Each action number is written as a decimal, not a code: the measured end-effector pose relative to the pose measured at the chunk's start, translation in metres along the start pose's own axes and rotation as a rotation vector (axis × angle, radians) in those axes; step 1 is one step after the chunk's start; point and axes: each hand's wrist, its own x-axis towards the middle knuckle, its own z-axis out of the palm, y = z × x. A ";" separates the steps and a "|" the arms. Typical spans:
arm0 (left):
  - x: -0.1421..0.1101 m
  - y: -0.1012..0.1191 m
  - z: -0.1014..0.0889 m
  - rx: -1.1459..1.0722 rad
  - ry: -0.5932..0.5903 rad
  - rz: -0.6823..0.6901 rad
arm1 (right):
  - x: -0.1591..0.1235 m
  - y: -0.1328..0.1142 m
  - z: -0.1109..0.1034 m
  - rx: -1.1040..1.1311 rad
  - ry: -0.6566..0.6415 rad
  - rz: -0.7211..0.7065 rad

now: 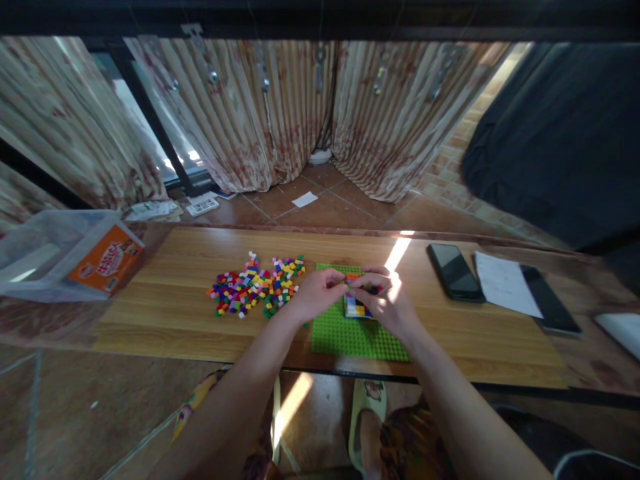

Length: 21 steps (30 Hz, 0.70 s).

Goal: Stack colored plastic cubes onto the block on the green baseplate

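Note:
A green studded baseplate point(345, 337) lies on the wooden tabletop, and a small build of coloured bricks point(356, 308) sits on it, partly covered by my fingers. My left hand point(321, 293) is over the plate's left half, thumb and forefinger pinched together. Close against it, my right hand point(387, 300) bends its fingers over the build, their tips meeting those of the left. Whatever lies between the fingertips is too small to make out. A spread heap of tiny multicoloured bricks point(257, 283) is just left of the plate.
A clear plastic box point(55, 260) with an orange label stands at the far left. To the right lie a dark phone point(455, 272), a white paper point(505, 281) and a second dark flat device point(553, 303). Curtains point(280, 127) hang beyond the table.

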 end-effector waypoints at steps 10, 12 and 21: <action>-0.002 0.011 0.011 -0.202 0.109 -0.126 | 0.006 0.009 0.001 0.115 -0.007 0.079; -0.002 0.013 0.012 -0.265 0.111 -0.155 | 0.006 0.010 0.002 0.118 -0.007 0.076; -0.002 0.012 0.020 -0.437 0.151 -0.217 | 0.006 0.007 0.003 0.114 0.003 0.047</action>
